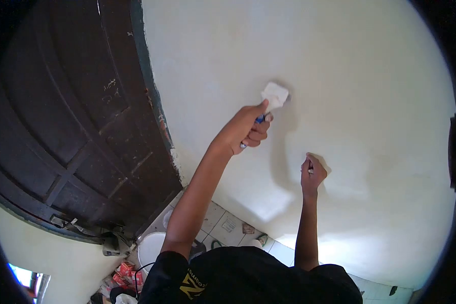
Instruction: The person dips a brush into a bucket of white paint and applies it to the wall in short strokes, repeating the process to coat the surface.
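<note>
A paint brush with a white-coated head [275, 95] and a partly blue handle is in my left hand [251, 126], whose fingers are wrapped round the handle. The brush head is at the pale wall [349, 101], with its shadow just to the right. Lower and to the right, my right hand [314, 171] is closed close to the wall. A small pale bit shows between its fingers, too small to name.
A dark wooden door [71, 116] with a worn green frame [154, 96] stands at the left. Below are a white bucket [149, 249], red packets [126, 273] and a tiled floor [228, 230]. A dark object [455, 152] is at the right edge.
</note>
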{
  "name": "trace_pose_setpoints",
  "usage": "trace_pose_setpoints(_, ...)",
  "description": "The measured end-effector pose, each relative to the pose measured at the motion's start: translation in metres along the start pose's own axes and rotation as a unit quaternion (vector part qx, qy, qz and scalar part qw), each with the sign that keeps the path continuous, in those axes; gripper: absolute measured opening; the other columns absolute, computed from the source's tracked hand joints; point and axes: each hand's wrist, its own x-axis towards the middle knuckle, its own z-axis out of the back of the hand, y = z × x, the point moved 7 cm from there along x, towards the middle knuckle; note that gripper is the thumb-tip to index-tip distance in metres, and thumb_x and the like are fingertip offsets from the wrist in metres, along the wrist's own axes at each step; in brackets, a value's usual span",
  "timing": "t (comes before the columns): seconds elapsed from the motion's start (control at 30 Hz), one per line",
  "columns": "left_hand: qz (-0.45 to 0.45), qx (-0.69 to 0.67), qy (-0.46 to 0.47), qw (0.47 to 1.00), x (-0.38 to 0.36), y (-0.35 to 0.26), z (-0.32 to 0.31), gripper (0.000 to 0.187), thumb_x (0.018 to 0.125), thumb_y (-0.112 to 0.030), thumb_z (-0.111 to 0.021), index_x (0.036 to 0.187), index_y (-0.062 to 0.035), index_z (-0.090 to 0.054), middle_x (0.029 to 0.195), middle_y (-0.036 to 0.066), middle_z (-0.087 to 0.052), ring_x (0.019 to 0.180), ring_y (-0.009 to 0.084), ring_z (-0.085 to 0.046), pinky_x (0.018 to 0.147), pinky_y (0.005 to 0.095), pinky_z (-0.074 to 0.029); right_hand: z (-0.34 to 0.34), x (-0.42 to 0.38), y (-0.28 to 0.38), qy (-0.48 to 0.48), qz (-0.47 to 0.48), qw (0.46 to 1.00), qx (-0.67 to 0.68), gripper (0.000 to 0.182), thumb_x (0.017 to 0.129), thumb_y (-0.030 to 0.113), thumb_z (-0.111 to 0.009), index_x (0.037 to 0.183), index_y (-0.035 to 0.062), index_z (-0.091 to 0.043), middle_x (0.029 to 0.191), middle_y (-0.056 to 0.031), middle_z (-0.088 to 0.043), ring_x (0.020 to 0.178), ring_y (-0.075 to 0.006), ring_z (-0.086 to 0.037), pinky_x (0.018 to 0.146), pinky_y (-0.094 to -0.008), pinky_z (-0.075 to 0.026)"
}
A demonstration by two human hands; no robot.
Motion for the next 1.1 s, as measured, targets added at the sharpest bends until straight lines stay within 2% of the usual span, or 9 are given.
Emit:
trace_pose_setpoints(0.17,-0.057,-0.013,0.037,0.998,0.006,-0.007,-0.007,0.043,0.097,-0.050,-0.045,0.076,-0.0122,-0.043,0.054,-0.009,-0.026,0.039,0.0023,-0.018,0.031,0.0193,-0.013,0.001,0.000,-0.001,0.010,0.007,1.000,0.009,0.018,0.078,-0.008,-0.060,0.092,0.0005,-0.067,0.072,-0.0104,-0.066,0.056,-0.0158,-0.062,0.052,-0.0272,-0.051)
trace_pose_setpoints(0.27,-0.008,-0.056,0.049,0.997,0.014,0.046,0.012,0.045,0.097,-0.052,-0.046,0.073,-0.0126,-0.044,0.054,-0.009,-0.026,0.039,0.0023,-0.018,0.032,0.0195,-0.014,0.001,0.002,0.005,-0.012,0.064,0.998,-0.002,0.015,0.082,-0.010,-0.059,0.092,-0.0022,-0.065,0.059,-0.0049,-0.055,0.048,-0.0108,-0.053,0.047,-0.0235,-0.044)
trace_pose_setpoints(0.37,0.071,-0.027,0.014,0.997,0.023,0.121,0.037,0.049,0.092,-0.057,-0.050,0.073,-0.0122,-0.045,0.053,-0.008,-0.025,0.040,0.0030,-0.020,0.036,0.0207,-0.014,0.002,0.001,0.005,-0.024,0.070,0.997,-0.008,0.015,0.081,-0.010,-0.059,0.091,-0.0013,-0.066,0.059,-0.0050,-0.056,0.049,-0.0109,-0.053,0.047,-0.0235,-0.044)
trace_pose_setpoints(0.5,0.085,-0.024,-0.039,0.995,0.017,0.201,0.065,0.048,0.093,-0.056,-0.051,0.073,-0.0126,-0.045,0.053,-0.008,-0.027,0.040,0.0036,-0.020,0.036,0.0217,-0.015,0.003,0.004,0.011,-0.019,0.075,0.997,-0.032,0.016,0.080,-0.009,-0.059,0.092,-0.0005,-0.066,0.060,-0.0053,-0.056,0.050,-0.0118,-0.053,0.048,-0.0234,-0.044)
trace_pose_setpoints(0.63,0.168,-0.063,-0.100,0.979,-0.004,0.297,0.112,0.045,0.096,-0.051,-0.048,0.074,-0.0118,-0.046,0.052,-0.007,-0.027,0.040,0.0037,-0.021,0.036,0.0220,-0.015,0.003,0.003,0.016,0.000,0.073,0.996,-0.058,0.020,0.076,-0.008,-0.062,0.091,0.0041,-0.065,0.073,-0.0098,-0.066,0.054,-0.0184,-0.061,0.050,-0.0286,-0.050)
trace_pose_setpoints(0.73,0.212,-0.121,-0.134,0.960,-0.022,0.318,0.134,0.041,0.097,-0.047,-0.047,0.076,-0.0117,-0.048,0.053,-0.008,-0.028,0.040,0.0038,-0.022,0.036,0.0220,-0.016,0.003,0.001,0.008,-0.001,0.075,0.996,-0.045,0.020,0.077,-0.008,-0.061,0.092,0.0039,-0.065,0.072,-0.0091,-0.066,0.054,-0.0180,-0.060,0.050,-0.0285,-0.050)
trace_pose_setpoints(0.8,0.236,-0.155,-0.152,0.947,-0.027,0.306,0.132,0.040,0.098,-0.046,-0.047,0.078,-0.0118,-0.049,0.054,-0.008,-0.029,0.041,0.0039,-0.023,0.036,0.0221,-0.017,0.002,0.002,0.009,-0.004,0.080,0.996,-0.040,0.020,0.077,-0.008,-0.061,0.092,0.0038,-0.065,0.071,-0.0087,-0.065,0.053,-0.0178,-0.059,0.050,-0.0283,-0.050)
trace_pose_setpoints(0.97,0.102,-0.141,-0.090,0.981,-0.004,0.186,0.084,0.038,0.097,-0.045,-0.049,0.077,-0.0126,-0.047,0.055,-0.007,-0.029,0.040,0.0038,-0.021,0.033,0.0208,-0.015,0.001,0.004,0.013,0.011,0.060,0.997,-0.043,0.019,0.076,-0.008,-0.061,0.092,0.0028,-0.065,0.070,-0.0085,-0.064,0.054,-0.0174,-0.059,0.050,-0.0280,-0.049)
trace_pose_setpoints(1.1,0.115,-0.114,-0.081,0.983,0.013,0.117,0.056,0.038,0.097,-0.045,-0.049,0.076,-0.0134,-0.045,0.054,-0.008,-0.028,0.040,0.0032,-0.020,0.032,0.0202,-0.014,0.002,0.007,0.015,-0.009,0.080,0.996,-0.040,0.018,0.077,-0.007,-0.061,0.092,0.0025,-0.065,0.069,-0.0083,-0.064,0.054,-0.0175,-0.059,0.049,-0.0283,-0.049)
